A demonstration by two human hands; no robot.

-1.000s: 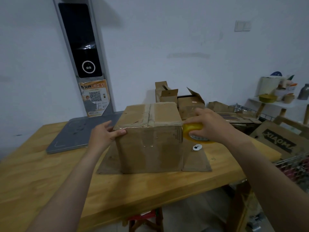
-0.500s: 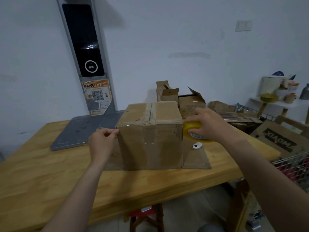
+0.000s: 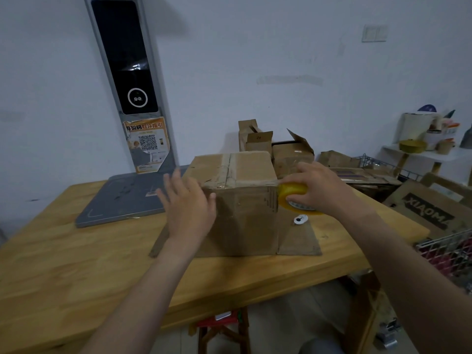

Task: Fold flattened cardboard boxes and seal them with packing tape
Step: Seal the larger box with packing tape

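Here the right hand (image 3: 323,186) curls round the tape roll (image 3: 293,193), held against the upper right edge of the box (image 3: 245,218). The left hand (image 3: 189,208), fingers spread and empty, hovers at its left front. The box stands toward the right edge of the table (image 3: 76,272).

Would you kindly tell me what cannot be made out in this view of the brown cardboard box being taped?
Head view, left hand: motion-blurred, so contact with the brown cardboard box is unclear.
Head view, yellow packing tape roll: largely covered by the right hand.
Head view, small white object on the box's flat flap: too small to identify.
Head view, box's far side: hidden by the box itself.
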